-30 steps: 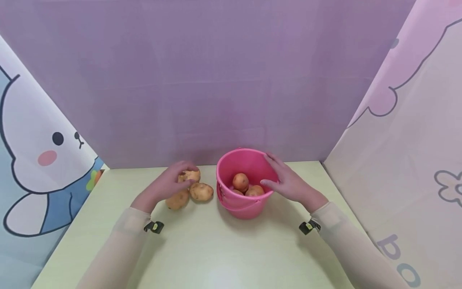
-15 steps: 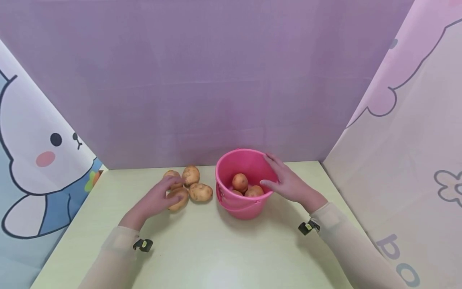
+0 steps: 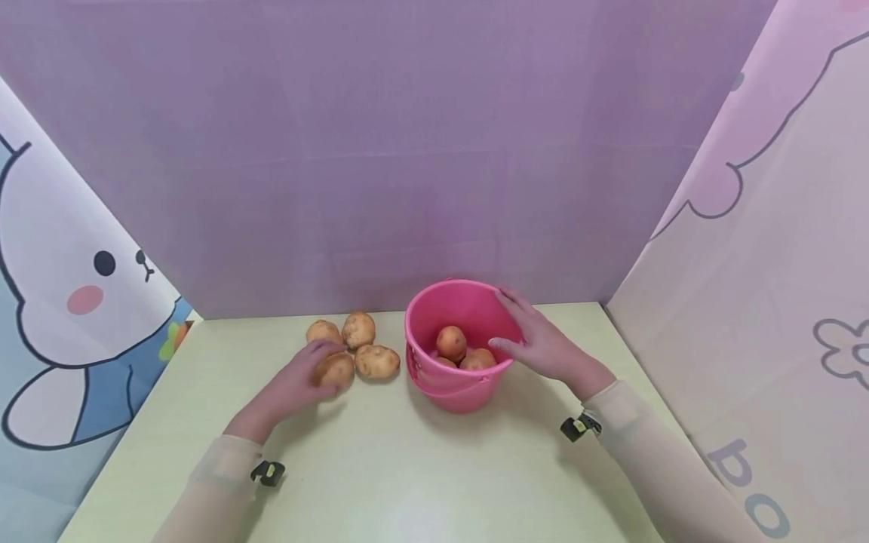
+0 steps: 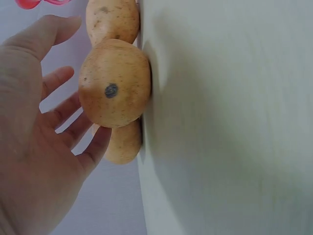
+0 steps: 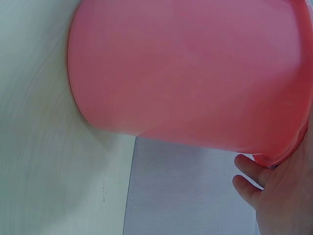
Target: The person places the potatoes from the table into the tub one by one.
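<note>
- The near-left potato sits on the pale desk, nearest the person in a tight cluster of four, left of the bucket.
- The left hand is right at it, fingers spread and thumb standing well off – a clear gap shows from the wrist. The little finger seems to touch the potato's side; whether the others touch, I can't tell.
- That potato is smooth, rounded and tan, with small specks and one dark round spot facing the left wrist.
- Just behind it lies the rear-left potato, beside the rear-right potato; the oblong right-hand potato lies nearest the bucket.
- The pink bucket stands upright, its handle lowered along the near side. Inside I can make out three reddish-brown potatoes, one partly hidden by the rim.
- The right hand rests at the bucket's right rim, fingers wide apart from the thumb, which reaches over the opening.
- Pale sleeves cover both forearms, a small black device at each wrist.
- Around the desk – a purple backdrop behind, cartoon-printed panels on both sides.
</note>
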Action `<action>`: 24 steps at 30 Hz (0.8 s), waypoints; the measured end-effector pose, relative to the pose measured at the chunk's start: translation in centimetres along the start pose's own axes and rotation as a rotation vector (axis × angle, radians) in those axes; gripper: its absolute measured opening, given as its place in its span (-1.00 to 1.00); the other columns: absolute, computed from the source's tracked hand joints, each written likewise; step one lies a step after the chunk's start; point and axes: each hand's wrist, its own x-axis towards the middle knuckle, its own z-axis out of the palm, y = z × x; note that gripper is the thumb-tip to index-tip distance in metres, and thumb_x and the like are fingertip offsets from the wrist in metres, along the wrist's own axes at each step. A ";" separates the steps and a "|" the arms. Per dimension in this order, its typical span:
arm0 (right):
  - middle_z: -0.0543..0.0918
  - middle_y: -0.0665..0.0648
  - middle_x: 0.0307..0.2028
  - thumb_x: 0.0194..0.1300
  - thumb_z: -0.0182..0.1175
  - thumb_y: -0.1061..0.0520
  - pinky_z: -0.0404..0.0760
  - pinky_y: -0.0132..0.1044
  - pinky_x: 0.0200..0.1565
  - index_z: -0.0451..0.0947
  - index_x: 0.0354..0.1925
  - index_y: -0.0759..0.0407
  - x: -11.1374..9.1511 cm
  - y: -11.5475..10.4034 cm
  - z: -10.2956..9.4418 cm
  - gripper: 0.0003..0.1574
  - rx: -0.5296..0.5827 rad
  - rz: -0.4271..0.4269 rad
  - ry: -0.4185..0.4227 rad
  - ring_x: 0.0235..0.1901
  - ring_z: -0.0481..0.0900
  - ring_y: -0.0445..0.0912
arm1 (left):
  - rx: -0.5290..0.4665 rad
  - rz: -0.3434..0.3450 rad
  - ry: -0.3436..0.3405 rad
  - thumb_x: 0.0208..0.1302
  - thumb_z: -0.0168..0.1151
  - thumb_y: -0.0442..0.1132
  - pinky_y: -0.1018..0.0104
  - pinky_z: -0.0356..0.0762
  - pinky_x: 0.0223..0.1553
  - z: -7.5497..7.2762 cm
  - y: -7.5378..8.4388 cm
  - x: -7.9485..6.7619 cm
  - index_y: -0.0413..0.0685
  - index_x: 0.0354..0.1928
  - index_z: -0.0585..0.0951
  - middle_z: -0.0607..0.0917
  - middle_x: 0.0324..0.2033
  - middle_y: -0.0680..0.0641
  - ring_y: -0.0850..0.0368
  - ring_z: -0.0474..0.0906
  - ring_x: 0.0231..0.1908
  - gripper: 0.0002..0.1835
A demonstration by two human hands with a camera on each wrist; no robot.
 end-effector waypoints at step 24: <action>0.01 0.15 0.77 0.49 0.36 -0.35 0.57 0.32 0.36 0.00 0.81 0.02 0.1 0.1 0.1 0.24 -0.011 0.002 0.003 0.67 0.13 0.30 | 0.024 0.003 -0.001 0.21 0.67 -0.21 -0.51 0.37 0.42 1.3 -1.8 -0.1 -0.24 0.46 0.54 0.48 0.46 -0.35 -0.48 0.45 0.42 -0.20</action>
